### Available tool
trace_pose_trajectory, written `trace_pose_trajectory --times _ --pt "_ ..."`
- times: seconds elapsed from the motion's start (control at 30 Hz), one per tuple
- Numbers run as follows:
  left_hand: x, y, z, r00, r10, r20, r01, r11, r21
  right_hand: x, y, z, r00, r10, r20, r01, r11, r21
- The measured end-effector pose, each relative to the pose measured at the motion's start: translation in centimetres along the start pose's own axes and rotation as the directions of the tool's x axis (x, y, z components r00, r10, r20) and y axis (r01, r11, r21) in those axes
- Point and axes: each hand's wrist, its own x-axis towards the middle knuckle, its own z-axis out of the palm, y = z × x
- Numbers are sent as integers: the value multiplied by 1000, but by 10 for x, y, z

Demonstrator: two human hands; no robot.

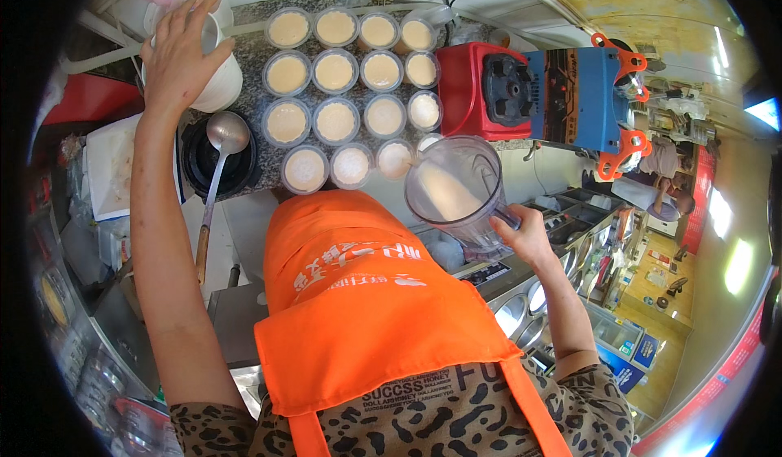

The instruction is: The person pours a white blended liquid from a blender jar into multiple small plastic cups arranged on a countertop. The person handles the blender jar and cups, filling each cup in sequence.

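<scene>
My right hand [523, 236] grips the handle of a clear blender jug [455, 212]. The jug tilts left, its spout side close above a front-row cup [395, 159], and pale beige liquid [449, 191] lies along its inner wall. Rows of clear round cups [335, 72] hold similar liquid; some front ones look frothy. At upper left my left hand [180, 60] lies over the rim of a white plastic container [221, 84], fingers spread and thumb apart. Whether it grips the container is unclear, as the fingers hide part of the rim.
A red blender base [482, 90] stands right of the cups, beside a blue machine with orange clips [574, 96]. A ladle [228, 136] rests across a black pot [198, 157]. The granite counter [247, 106] ends near my orange apron [366, 261]. Another person [657, 197] is at far right.
</scene>
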Motion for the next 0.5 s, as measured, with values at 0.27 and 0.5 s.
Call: trace_pose_trajectory --times 0.27,0.5 --pt "1 0 0 1000 1 23 -1 1000 -20 0 9 1 1000 8 -4 -7 998 59" --pt "1 -4 5 1000 20 -23 -21 999 -29 2 1 1 1000 16 -12 -16 999 -47"
